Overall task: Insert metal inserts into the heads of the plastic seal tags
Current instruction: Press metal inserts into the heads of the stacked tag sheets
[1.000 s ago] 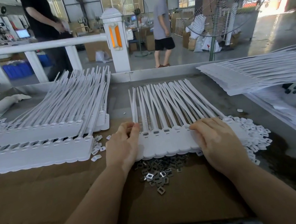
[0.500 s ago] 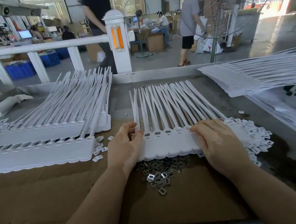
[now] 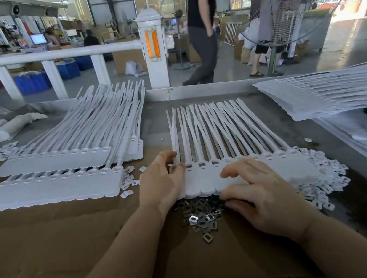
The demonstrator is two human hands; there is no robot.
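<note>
A cardboard sheet (image 3: 50, 244) covers the bench under both forearms, and every working piece sits on it or at its far edge. Largest of these is the strip of plastic seal tags (image 3: 208, 183) between the two hands: the flat label ends point toward the person, the row of heads (image 3: 208, 164) runs side to side just beyond the fingertips, and the long tails fan away from the person. Three or four heads nearest the left hand show a dark fill, which I take to be inserts already seated; those farther right look white and open.

The left hand (image 3: 161, 185) rests on the strip's left end, fingers loosely curled, fingertips pressing at the first head; whether anything is pinched there is hidden. The right hand (image 3: 261, 196) lies over the strip's middle with fingers spread and fairly straight, thumb low at the near edge, holding nothing that I can see.

To the left of the left hand lie two more stacked tag strips (image 3: 49, 191); well beyond the right hand sits another stack (image 3: 316, 103).

The pile of metal inserts (image 3: 201, 213) lies directly under the near edge of the strip, between the wrists and touching the right thumb's side. A heap of small white plastic caps (image 3: 323, 179) spreads to the right of the right hand.

The next insert is therefore toward the person from the heads, and the right hand is nearer to it; the next open head lies just past its index finger.
</note>
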